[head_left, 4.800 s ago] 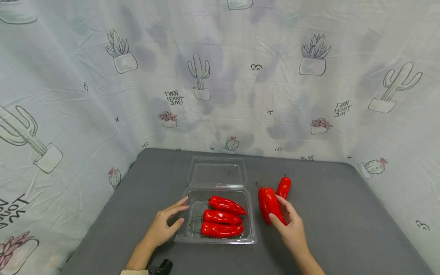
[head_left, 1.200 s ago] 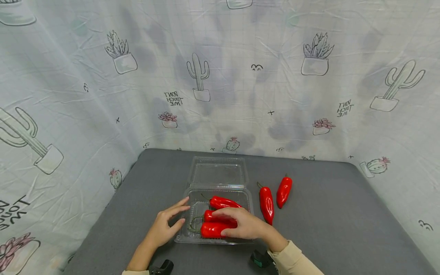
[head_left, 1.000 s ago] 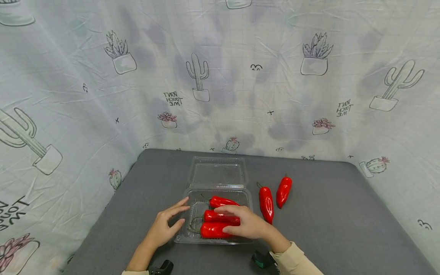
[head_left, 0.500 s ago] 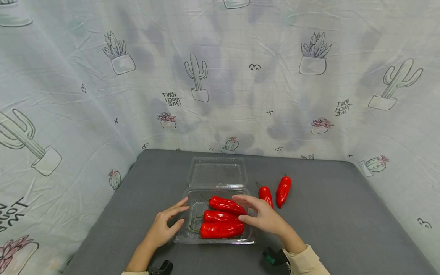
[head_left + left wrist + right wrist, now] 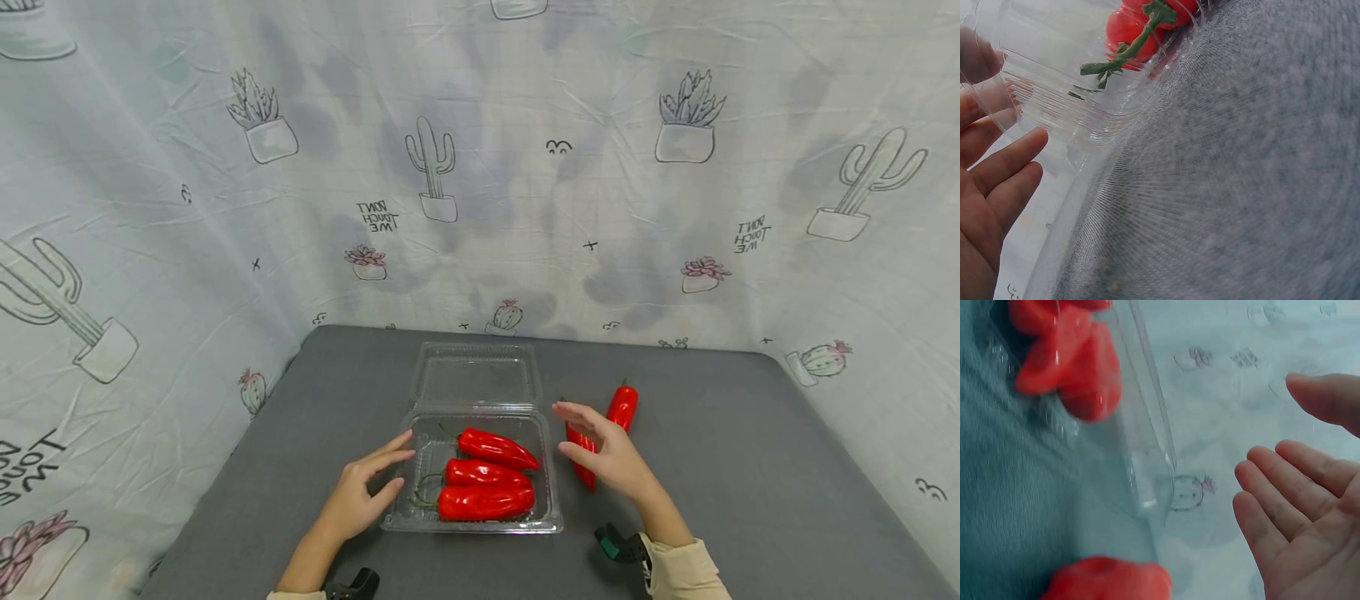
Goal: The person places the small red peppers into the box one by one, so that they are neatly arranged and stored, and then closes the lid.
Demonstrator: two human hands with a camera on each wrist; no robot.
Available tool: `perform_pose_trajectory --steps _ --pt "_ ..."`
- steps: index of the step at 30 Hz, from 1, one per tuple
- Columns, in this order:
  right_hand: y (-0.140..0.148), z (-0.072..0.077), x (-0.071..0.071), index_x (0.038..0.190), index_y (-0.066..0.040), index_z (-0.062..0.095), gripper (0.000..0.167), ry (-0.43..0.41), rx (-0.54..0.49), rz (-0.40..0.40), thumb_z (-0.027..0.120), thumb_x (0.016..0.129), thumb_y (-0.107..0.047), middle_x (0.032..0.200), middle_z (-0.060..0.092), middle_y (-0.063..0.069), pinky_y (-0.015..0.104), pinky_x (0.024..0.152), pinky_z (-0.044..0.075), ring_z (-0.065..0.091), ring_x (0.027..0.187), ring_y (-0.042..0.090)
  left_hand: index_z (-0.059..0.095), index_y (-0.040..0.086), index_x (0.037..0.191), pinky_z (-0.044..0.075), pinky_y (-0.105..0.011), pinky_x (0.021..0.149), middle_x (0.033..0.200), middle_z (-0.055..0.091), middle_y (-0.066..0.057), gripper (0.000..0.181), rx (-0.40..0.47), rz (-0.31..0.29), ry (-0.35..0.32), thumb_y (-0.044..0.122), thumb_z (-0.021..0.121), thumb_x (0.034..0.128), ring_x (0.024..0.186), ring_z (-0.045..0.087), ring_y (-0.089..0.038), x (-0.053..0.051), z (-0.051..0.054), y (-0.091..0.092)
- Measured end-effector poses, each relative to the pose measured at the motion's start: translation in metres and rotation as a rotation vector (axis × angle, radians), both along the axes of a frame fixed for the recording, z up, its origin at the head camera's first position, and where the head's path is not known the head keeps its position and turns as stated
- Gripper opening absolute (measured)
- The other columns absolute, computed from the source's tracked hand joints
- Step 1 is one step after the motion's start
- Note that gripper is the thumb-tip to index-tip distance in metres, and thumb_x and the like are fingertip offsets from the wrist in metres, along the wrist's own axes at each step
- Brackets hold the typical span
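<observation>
R hand [image 5: 611, 457] is spread w/ nothing in it, over the near pepper [image 5: 584, 477], 1 of 2 on the table [image 5: 750, 467] R of the box [image 5: 552, 492]. L hand [image 5: 363, 495], also spread, is by the box's L side; contact unclear. 3 peppers [image 5: 483, 473] lie inside. Glossy, so prob. slick, light & firmish; best held mid-body, not by thin stems [image 5: 1137, 45].

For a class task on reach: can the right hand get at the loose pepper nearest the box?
Probably yes: the empty right hand hangs open near that pepper, and nothing visible blocks the way.
</observation>
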State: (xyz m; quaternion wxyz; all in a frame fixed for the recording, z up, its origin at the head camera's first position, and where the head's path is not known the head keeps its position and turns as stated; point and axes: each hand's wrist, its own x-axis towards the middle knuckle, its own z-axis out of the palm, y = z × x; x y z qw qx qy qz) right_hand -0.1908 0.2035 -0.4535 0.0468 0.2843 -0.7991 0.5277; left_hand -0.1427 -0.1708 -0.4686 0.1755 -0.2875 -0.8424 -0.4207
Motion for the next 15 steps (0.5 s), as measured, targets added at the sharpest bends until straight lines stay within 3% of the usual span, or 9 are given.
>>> perform_pose_trajectory --steps 6,10,15 --pt "0.016 -0.008 -0.007 0.135 -0.002 0.048 0.051 0.002 -0.041 -0.100 0.065 0.087 -0.004 0.133 0.053 0.022 0.013 0.099 0.039 0.054 0.121 0.018 0.066 -0.001 0.111 0.055 -0.039 0.082 0.126 0.057 -0.029 0.035 -0.002 -0.002 0.009 -0.009 0.068 0.0767 0.110 0.058 -0.044 0.000 0.000 0.001" --pt "0.027 -0.014 -0.011 0.135 0.001 0.047 0.051 -0.002 -0.105 -0.175 0.064 0.087 -0.001 0.134 0.052 0.024 0.010 0.098 0.038 0.052 0.122 0.005 0.066 -0.001 0.111 0.055 -0.040 0.081 0.126 0.057 -0.029 0.035 -0.002 0.002 0.011 -0.009 0.068 0.0767 0.110 0.058 -0.044 0.000 0.000 0.001" --pt "0.038 -0.021 -0.016 0.134 0.009 0.045 0.051 0.021 -0.182 -0.279 0.064 0.086 0.003 0.131 0.054 0.006 0.009 0.098 0.039 0.049 0.119 -0.006 0.066 -0.001 0.111 0.054 -0.037 0.082 0.127 0.057 -0.028 0.036 -0.001 0.005 0.010 -0.009 0.068 0.0766 0.111 0.058 -0.044 0.000 -0.001 0.000"
